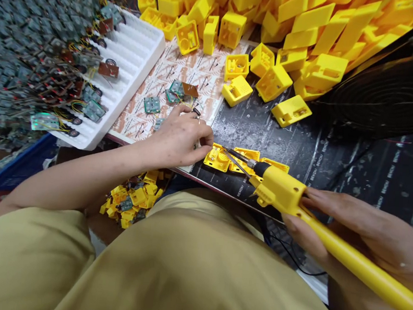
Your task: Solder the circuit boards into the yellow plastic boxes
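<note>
My right hand (pixel 347 235) is closed round the handle of a yellow soldering iron (pixel 286 191). Its metal tip points left onto an open yellow plastic casing (pixel 217 159) lying on the dark mat near the table's front edge. My left hand (pixel 179 138) is curled, fingers pinched at the left edge of that casing, holding it. Two more open yellow casing halves (pixel 274 164) lie right beside it, partly behind the iron.
A large heap of yellow casings (pixel 293 22) fills the back. A white foam tray (pixel 135 57) with several wired green circuit boards (pixel 39 39) sits at left. Loose boards (pixel 152 104) lie on a printed sheet. A black coil (pixel 388 94) lies right. Finished yellow parts (pixel 133 201) sit below the table.
</note>
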`<state>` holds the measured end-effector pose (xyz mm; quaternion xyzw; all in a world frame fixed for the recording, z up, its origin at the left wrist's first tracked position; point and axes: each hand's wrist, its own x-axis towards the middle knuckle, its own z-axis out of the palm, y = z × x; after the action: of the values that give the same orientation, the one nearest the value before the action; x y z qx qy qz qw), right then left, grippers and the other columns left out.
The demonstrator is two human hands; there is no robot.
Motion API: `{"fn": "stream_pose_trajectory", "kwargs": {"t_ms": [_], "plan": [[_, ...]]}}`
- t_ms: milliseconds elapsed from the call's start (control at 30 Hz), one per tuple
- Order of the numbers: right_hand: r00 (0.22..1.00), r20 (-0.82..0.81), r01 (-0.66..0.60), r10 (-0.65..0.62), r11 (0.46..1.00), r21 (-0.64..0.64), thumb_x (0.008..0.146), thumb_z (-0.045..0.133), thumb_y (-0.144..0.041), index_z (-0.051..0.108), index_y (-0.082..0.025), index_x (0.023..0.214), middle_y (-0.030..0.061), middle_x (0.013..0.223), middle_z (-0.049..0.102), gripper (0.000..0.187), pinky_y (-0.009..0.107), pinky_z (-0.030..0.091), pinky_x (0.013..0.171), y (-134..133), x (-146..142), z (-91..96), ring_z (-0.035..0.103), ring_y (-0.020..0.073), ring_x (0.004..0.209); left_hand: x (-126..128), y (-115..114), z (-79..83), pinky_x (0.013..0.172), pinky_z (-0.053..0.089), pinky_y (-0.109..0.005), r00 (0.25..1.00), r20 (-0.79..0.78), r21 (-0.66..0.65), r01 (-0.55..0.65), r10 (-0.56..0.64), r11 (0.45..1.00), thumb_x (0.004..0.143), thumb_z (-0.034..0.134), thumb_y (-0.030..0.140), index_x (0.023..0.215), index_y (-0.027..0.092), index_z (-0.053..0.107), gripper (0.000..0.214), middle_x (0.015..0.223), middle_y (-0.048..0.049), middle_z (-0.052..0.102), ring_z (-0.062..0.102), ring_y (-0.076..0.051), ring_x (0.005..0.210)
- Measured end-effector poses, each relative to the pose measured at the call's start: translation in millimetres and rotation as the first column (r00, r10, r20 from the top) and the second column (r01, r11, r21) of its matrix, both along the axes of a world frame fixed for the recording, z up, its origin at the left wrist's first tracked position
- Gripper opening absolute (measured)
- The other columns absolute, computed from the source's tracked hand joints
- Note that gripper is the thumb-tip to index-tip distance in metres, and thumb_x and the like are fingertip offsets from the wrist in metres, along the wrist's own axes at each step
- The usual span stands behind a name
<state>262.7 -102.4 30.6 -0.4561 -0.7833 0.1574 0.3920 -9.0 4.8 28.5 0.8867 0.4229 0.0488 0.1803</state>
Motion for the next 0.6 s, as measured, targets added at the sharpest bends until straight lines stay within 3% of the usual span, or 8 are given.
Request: {"fn": "stream_pose_trajectory", "kwargs": {"t_ms": [100, 200, 267, 433, 533, 600], "plan": [[0.997, -0.019, -0.067, 0.069, 0.994, 0.091, 0.081, 0.076, -0.017, 0.063, -0.022, 0.105, -0.0016, 0.077, 0.069, 0.027, 0.023, 0.06, 0.061, 4, -10, 1.9, 0.067, 0.0124, 0.067, 6, 2, -3.1, 0.099, 0.035, -0.046, 0.998, -0.053, 0.053, 0.021, -0.019, 0.998, 0.082, 0.05, 0.028, 0.077, 0.02, 0.069, 0.021, 0.075, -0.0025, 0.071, 0.062, -0.02, 0.082], [0.993, 0.089, -0.082, 0.073, 0.991, 0.109, 0.088, 0.068, -0.021, 0.062, -0.02, 0.085, -0.0016, 0.068, 0.066, 0.007, 0.019, 0.06, 0.063, 7, -17, 7.7, 0.066, 0.0102, 0.063, 10, 3, -2.5, 0.096, 0.037, -0.045, 0.993, -0.112, 0.072, 0.049, -0.041, 0.996, 0.08, 0.048, 0.027, 0.076, 0.02, 0.069, 0.022, 0.071, -0.003, 0.071, 0.062, -0.02, 0.078], [0.987, 0.146, -0.079, 0.063, 0.992, 0.101, 0.093, 0.063, -0.026, 0.061, -0.019, 0.079, -0.0007, 0.066, 0.065, 0.016, 0.018, 0.059, 0.063, 8, -18, 10.3, 0.066, 0.0096, 0.061, 13, 4, -0.8, 0.095, 0.038, -0.044, 0.989, -0.137, 0.088, 0.07, -0.058, 0.994, 0.079, 0.049, 0.026, 0.074, 0.02, 0.068, 0.021, 0.068, -0.0021, 0.07, 0.061, -0.019, 0.074], [0.962, 0.232, -0.185, 0.142, 0.968, 0.172, 0.086, 0.072, -0.02, 0.061, -0.018, 0.084, -0.0006, 0.076, 0.07, 0.011, 0.02, 0.06, 0.07, 11, -15, 4.7, 0.067, 0.0094, 0.07, 19, 8, 4.5, 0.092, 0.039, -0.045, 0.97, -0.228, 0.092, 0.104, -0.08, 0.99, 0.077, 0.05, 0.025, 0.073, 0.02, 0.07, 0.021, 0.066, -0.0029, 0.069, 0.062, -0.02, 0.072], [0.95, 0.236, -0.26, 0.202, 0.933, 0.248, 0.081, 0.077, -0.021, 0.063, -0.02, 0.092, -0.0004, 0.084, 0.073, 0.018, 0.023, 0.061, 0.072, 11, -10, 1.6, 0.069, 0.0113, 0.075, 23, 10, 8.2, 0.089, 0.041, -0.044, 0.951, -0.293, 0.085, 0.124, -0.094, 0.989, 0.077, 0.051, 0.025, 0.074, 0.019, 0.071, 0.021, 0.065, -0.0037, 0.067, 0.063, -0.022, 0.073], [0.964, 0.204, -0.209, 0.171, 0.961, 0.181, 0.083, 0.075, -0.027, 0.065, -0.024, 0.091, -0.003, 0.083, 0.073, 0.013, 0.023, 0.06, 0.068, 8, -6, 3.7, 0.069, 0.0114, 0.074, 25, 11, 10.3, 0.085, 0.042, -0.043, 0.938, -0.33, 0.089, 0.143, -0.106, 0.986, 0.077, 0.051, 0.025, 0.073, 0.019, 0.071, 0.021, 0.063, -0.0038, 0.066, 0.063, -0.022, 0.073]]}}
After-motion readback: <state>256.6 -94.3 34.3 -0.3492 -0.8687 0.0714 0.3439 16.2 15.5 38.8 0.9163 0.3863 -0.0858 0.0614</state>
